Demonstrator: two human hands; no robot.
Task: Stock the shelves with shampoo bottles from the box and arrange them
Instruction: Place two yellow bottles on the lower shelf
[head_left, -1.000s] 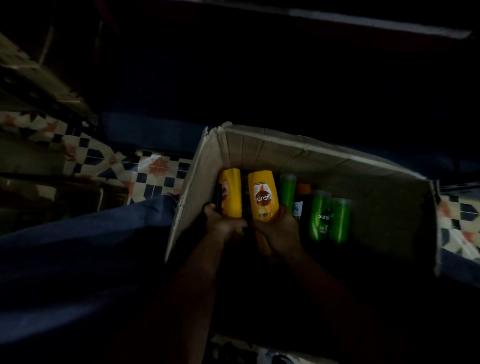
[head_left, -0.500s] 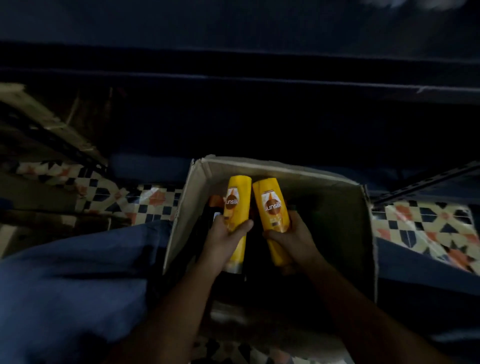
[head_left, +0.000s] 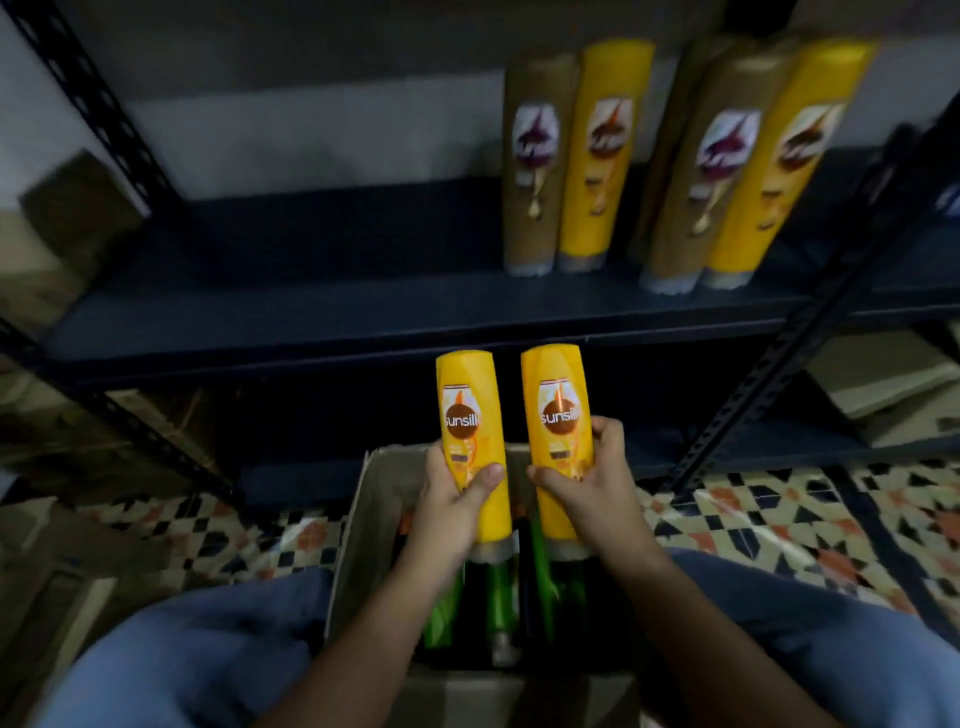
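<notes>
Head view, stock in hand. We hold two glossy yellow plastic shampoo bottles, cap end down, above the open brown cardboard box (head_left: 358, 525). Our left hand (head_left: 449, 499) wraps the left yellow bottle (head_left: 467, 441) low on its body, thumb across the front. Our right hand (head_left: 587, 483) wraps the right yellow bottle (head_left: 558, 441) the same way, fingers curled over its far edge. The two bottles stand close, not touching.

Box contents: green plastic bottles (head_left: 498, 587) and darker ones lying below our wrists.

Dark blue metal shelf (head_left: 311, 306) ahead: four tall bottles standing on their caps at its right, tan (head_left: 535, 156) and yellow (head_left: 597, 150) alternating in two pairs; the view there is blurred.

Risks, as we judge them. Both grips sit low on smooth plastic, so a bottle may slip or swing while we lift. The narrow caps make poor footing; a nudge could topple the standing row. The shelf's front lip lies between us and the bare boards, and a bottle end may catch it.
</notes>
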